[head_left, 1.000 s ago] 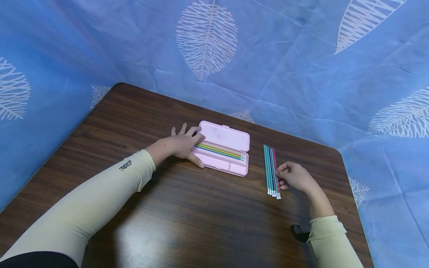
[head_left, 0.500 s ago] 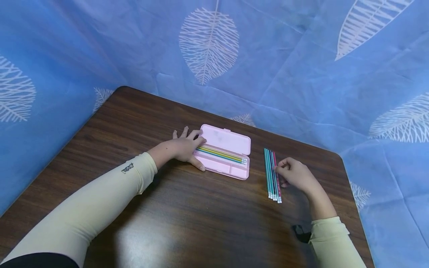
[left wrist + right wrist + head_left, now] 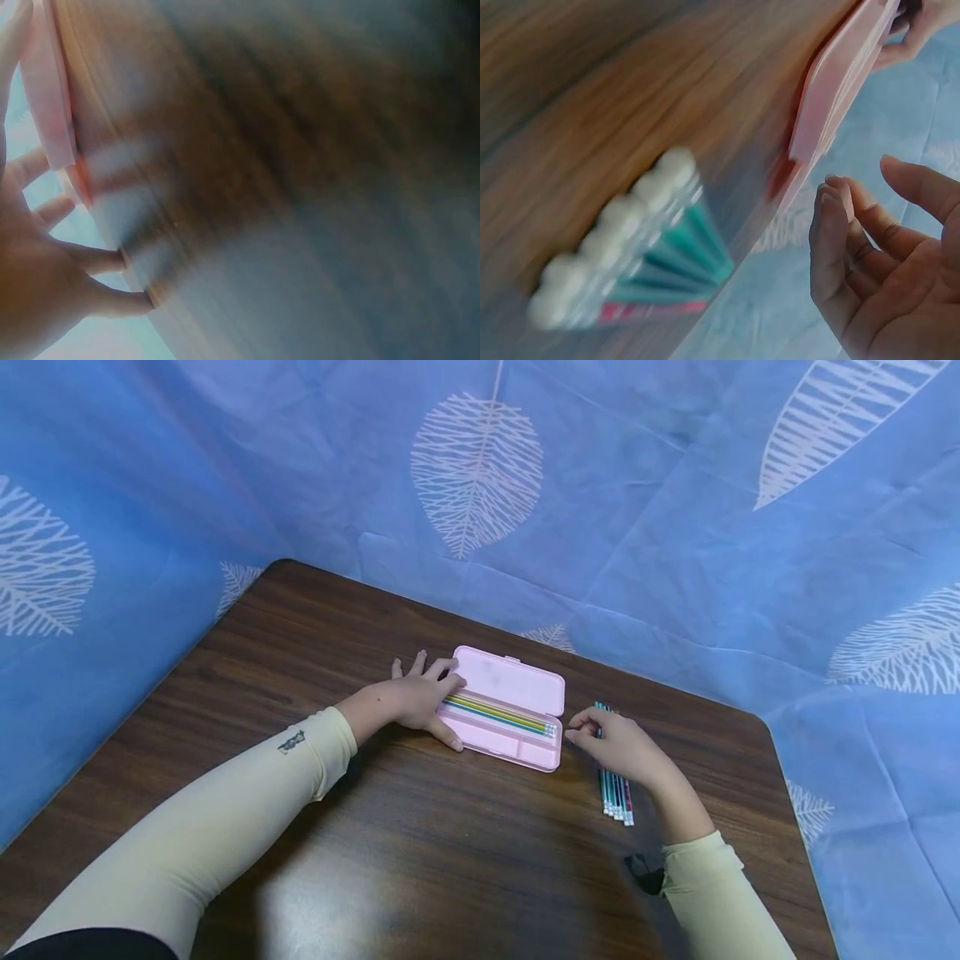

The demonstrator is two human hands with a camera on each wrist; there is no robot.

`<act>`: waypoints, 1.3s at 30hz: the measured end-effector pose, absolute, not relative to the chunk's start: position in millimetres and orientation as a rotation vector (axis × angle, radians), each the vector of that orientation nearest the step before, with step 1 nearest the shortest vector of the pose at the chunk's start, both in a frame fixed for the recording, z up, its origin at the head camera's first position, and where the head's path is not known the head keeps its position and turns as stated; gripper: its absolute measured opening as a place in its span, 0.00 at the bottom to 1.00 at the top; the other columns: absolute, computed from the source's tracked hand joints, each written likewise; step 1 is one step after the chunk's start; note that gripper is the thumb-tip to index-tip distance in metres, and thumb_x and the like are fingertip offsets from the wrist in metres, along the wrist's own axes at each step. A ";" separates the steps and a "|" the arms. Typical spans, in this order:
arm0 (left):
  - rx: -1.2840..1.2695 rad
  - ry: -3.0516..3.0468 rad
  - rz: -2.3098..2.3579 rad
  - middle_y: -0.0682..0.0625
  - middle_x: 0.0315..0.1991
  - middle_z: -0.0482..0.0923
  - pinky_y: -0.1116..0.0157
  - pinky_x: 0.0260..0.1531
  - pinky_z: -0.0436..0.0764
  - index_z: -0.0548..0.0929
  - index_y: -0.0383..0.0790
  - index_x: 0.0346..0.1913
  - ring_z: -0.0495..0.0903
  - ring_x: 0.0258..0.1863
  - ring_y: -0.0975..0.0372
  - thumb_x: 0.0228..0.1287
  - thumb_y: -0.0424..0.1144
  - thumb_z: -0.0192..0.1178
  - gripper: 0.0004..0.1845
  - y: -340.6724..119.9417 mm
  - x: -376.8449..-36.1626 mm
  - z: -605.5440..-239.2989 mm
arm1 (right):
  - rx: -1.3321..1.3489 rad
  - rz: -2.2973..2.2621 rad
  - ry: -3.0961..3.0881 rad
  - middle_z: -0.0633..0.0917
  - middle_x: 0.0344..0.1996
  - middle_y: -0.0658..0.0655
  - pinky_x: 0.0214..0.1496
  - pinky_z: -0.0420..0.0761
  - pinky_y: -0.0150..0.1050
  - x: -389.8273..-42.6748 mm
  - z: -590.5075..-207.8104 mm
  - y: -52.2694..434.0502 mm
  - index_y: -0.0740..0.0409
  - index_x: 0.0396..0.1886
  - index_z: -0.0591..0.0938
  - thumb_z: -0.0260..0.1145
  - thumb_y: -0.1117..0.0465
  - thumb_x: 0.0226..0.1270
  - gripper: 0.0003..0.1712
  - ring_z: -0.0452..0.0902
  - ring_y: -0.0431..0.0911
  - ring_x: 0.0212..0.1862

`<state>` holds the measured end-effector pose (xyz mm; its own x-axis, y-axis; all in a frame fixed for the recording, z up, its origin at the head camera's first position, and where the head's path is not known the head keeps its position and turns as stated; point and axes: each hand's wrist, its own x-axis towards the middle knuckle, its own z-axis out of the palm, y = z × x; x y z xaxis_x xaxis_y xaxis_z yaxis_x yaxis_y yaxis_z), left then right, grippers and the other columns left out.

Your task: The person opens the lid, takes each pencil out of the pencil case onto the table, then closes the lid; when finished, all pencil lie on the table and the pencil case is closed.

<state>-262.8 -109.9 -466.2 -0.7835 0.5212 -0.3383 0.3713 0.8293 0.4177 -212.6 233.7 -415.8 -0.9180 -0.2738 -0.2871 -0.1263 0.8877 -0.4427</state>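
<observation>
A pink pencil case [image 3: 487, 742] lies on a dark wood-grain table [image 3: 420, 852], its lid [image 3: 510, 681] folded back on the side away from the person. The case's long rear compartment holds yellow and teal pencils [image 3: 501, 713] side by side, white eraser ends toward the right. In front, a divider marks off 1 small compartment [image 3: 537, 753] at the right end.

The person's left hand [image 3: 422, 700] rests on the case's left end, fingers spread rather than clenched, thumb at the front edge, covering part of the pencils there. The right hand [image 3: 618, 745] is released: its fingers bend loosely, the thumb apart from them, with the fingertips near the case's right end. Below it, loose teal, dark and red pencils [image 3: 616, 793] lie in a row on the table, right of the case, white erasers toward the person. Blue leaf-patterned cloth [image 3: 645, 485] hangs behind.
</observation>
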 end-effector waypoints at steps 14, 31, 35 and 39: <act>0.659 2.585 0.410 0.45 0.90 0.32 0.23 0.79 0.39 0.55 0.54 0.87 0.29 0.87 0.32 0.56 0.76 0.70 0.62 -107.7 -256.3 -455.3 | -0.578 -0.647 2.663 0.88 0.52 0.57 0.56 0.81 0.48 -238.4 -433.9 172.8 0.58 0.61 0.85 0.63 0.58 0.81 0.16 0.80 0.48 0.48; 0.652 2.594 0.354 0.46 0.90 0.32 0.22 0.78 0.41 0.56 0.56 0.86 0.31 0.87 0.31 0.53 0.79 0.69 0.63 -107.1 -259.1 -459.9 | -0.702 -0.526 2.625 0.83 0.34 0.52 0.45 0.74 0.40 -246.6 -441.7 134.0 0.56 0.47 0.88 0.62 0.55 0.81 0.11 0.73 0.42 0.34; 0.644 2.591 0.352 0.46 0.90 0.33 0.22 0.78 0.42 0.56 0.56 0.86 0.31 0.87 0.31 0.53 0.80 0.69 0.63 -106.4 -257.9 -459.0 | -0.690 -0.510 2.622 0.81 0.30 0.50 0.42 0.74 0.38 -246.6 -443.1 132.2 0.54 0.43 0.88 0.63 0.53 0.82 0.12 0.71 0.41 0.30; 0.646 2.594 0.374 0.46 0.90 0.33 0.22 0.78 0.42 0.56 0.56 0.86 0.31 0.87 0.31 0.53 0.79 0.70 0.63 -106.1 -256.6 -457.3 | -0.687 -0.519 2.611 0.79 0.28 0.50 0.39 0.74 0.37 -247.2 -443.7 132.1 0.54 0.39 0.86 0.63 0.52 0.81 0.13 0.71 0.41 0.27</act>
